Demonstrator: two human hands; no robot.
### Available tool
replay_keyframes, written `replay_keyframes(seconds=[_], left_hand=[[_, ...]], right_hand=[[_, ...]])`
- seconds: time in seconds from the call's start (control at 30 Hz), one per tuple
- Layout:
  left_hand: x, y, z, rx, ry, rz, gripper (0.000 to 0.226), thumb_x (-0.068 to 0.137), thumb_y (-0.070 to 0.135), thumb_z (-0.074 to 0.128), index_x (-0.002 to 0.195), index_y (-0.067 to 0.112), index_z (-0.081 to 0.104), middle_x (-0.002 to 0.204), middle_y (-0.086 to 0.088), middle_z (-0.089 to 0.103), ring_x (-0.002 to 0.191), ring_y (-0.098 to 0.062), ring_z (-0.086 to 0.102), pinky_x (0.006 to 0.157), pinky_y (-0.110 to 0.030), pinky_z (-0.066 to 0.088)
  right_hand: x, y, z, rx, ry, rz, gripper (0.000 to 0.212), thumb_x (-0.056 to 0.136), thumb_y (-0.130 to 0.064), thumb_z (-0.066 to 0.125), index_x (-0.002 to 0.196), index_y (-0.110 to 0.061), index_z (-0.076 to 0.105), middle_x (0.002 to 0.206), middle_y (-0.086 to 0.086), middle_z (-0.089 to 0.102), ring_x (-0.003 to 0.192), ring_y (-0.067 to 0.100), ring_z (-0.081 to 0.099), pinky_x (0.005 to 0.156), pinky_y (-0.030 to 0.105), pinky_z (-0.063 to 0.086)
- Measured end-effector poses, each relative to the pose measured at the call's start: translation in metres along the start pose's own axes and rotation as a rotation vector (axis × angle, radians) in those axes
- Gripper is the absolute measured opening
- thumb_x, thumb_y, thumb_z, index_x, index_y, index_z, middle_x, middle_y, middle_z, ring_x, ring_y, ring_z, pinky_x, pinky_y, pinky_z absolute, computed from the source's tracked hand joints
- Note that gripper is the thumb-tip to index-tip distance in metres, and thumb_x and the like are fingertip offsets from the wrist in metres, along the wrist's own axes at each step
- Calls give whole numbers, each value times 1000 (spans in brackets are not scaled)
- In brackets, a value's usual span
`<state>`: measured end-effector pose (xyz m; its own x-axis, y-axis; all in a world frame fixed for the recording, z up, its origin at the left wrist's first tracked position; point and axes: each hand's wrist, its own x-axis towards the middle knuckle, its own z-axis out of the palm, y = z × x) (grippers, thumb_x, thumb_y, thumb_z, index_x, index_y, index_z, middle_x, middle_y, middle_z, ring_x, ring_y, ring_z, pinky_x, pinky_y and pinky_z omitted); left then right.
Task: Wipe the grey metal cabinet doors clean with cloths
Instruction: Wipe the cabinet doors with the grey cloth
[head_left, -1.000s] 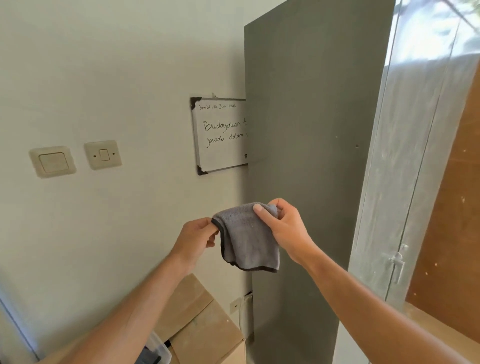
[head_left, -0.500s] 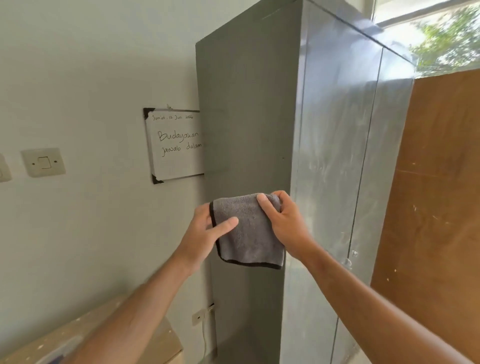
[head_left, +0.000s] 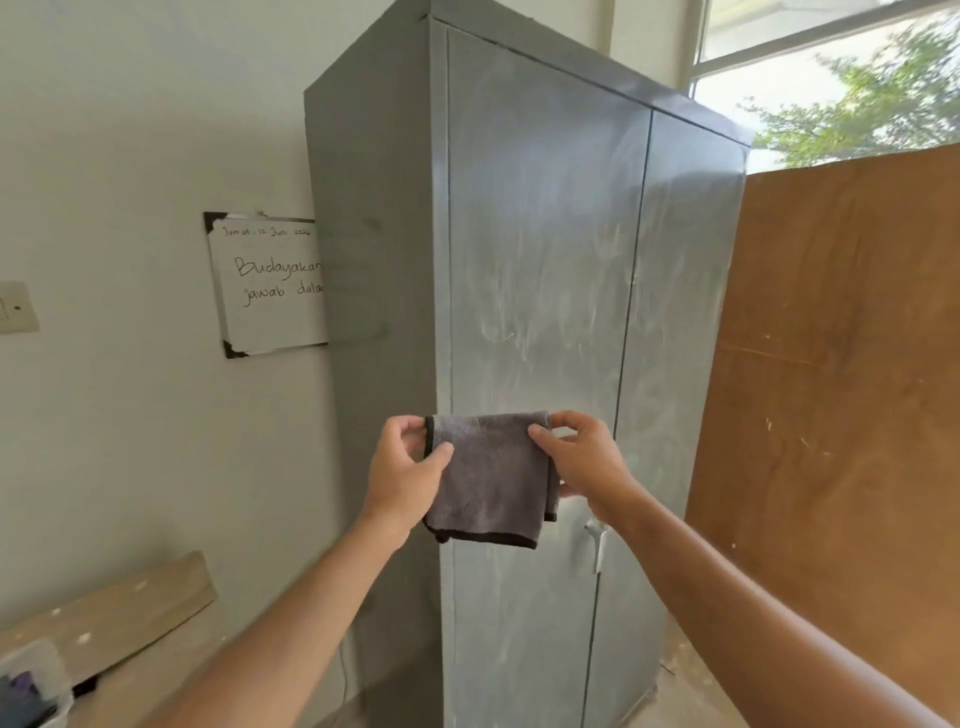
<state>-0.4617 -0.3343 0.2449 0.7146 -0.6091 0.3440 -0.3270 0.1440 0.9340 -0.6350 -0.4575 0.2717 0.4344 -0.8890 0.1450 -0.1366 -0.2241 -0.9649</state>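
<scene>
A tall grey metal cabinet (head_left: 374, 270) stands against the wall with both doors closed. Its left door (head_left: 540, 249) and right door (head_left: 680, 322) show whitish dusty streaks. A small metal handle (head_left: 598, 540) sits on the right door's edge. A folded grey cloth (head_left: 491, 483) with a dark hem hangs in front of the left door. My left hand (head_left: 402, 473) pinches its top left corner between thumb and fingers. My right hand (head_left: 584, 465) pinches its top right edge. The cloth hangs in the air, apart from the door.
A whiteboard (head_left: 265, 291) with handwriting hangs on the wall left of the cabinet. A brown plywood sheet (head_left: 841, 415) leans right of it, under a window (head_left: 831, 78). A wooden plank (head_left: 109, 613) and a plastic box (head_left: 31, 686) lie low at the left.
The view has swung right, so the cabinet front and both doors now show. Both hands moved with the cloth from the cabinet's side to its left door, spreading the top edge.
</scene>
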Motion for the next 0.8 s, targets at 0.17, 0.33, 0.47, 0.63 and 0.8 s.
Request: replay_keyframes(seconds=[0.17,0.33,0.47,0.63,0.8], left_hand=[[-30,27,53,339,-20,476,48,90,8,70,134,23,54,125,20,59,107,-9,64,87,-23,51],[-39,53,74,255,-188,461,67,95,13,64,155,29,38,131,27,55,101,3,66,87,-27,60],[-33,62,77,82,-408,412,83,94,0,53,162,35,20,129,20,67,113,3,67,90,-22,57],[3,85,74,-320,-334,302,72,102,-5,49,158,34,25,141,1,60,109,-23,73,83,-47,63],[67,118,71,-141,-450,73,52,102,48,60,141,14,59,130,-7,71,117,-22,70,105,-45,53]], right_hand=[[-7,-14,-7,-57,137,-210,17,96,-34,71,106,-21,73,73,2,75,62,12,72,57,29,59],[-15,-29,-15,36,104,-305,15,98,-31,65,99,-22,77,76,1,76,63,12,71,55,21,55],[-9,-38,-26,-7,81,-378,17,91,-40,76,100,-25,76,89,-5,74,74,8,74,66,20,60],[14,-61,-38,156,118,-430,17,99,-19,66,113,-21,75,96,2,76,80,14,75,66,25,60],[37,-83,-33,469,-9,-408,23,107,-14,52,115,-12,74,106,15,77,101,32,75,89,47,63]])
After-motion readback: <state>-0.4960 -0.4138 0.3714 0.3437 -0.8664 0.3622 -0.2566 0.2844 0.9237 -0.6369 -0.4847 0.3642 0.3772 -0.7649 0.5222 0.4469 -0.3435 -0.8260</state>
